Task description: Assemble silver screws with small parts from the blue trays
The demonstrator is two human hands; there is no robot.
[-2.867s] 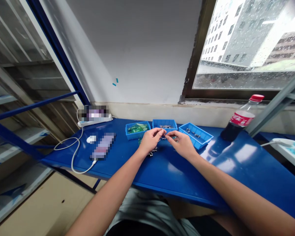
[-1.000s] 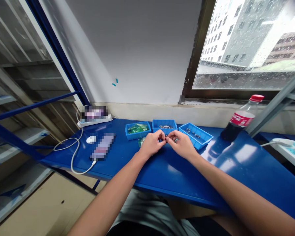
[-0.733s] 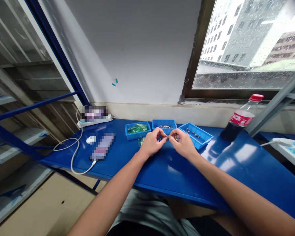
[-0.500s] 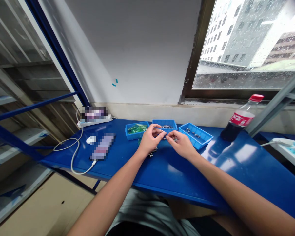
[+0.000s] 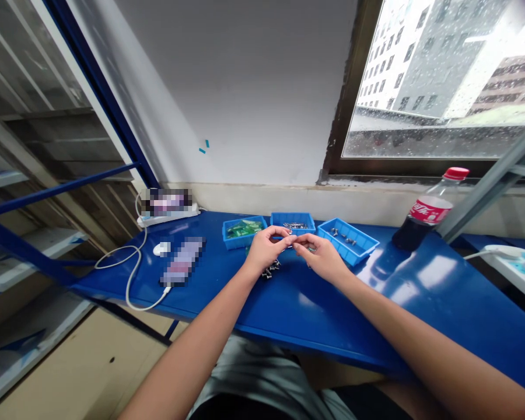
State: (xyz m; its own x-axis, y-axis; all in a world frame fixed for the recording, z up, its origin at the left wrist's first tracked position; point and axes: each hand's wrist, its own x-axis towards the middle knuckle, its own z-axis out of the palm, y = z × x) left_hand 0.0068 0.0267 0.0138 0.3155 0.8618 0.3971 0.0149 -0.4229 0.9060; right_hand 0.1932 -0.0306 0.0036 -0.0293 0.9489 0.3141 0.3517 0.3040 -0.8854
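My left hand (image 5: 266, 248) and my right hand (image 5: 317, 254) meet fingertip to fingertip above the blue table (image 5: 297, 315). Both are closed in a pinch; a small shiny part seems to sit between them, too small and covered to name. Below my left hand lies a little pile of small metal parts (image 5: 271, 269). Just behind the hands is a blue bin (image 5: 292, 217) of slim metal pieces. To its left, another blue bin (image 5: 245, 242) contains green pieces. A third blue bin (image 5: 356, 255), right of my right hand, has a few small metal parts inside.
A cola bottle (image 5: 424, 213) stands at the right, near a grey metal post (image 5: 485, 169). On the left lie a blurred phone (image 5: 184, 262) with a white cable (image 5: 131, 291), a small white object (image 5: 161, 249) and a power strip (image 5: 170, 218). The wall and window bound the back.
My fingertips have come closer together, the right hand shifting slightly left to meet the left. A bit more of the metal pile shows. The bins and bottle stay put.
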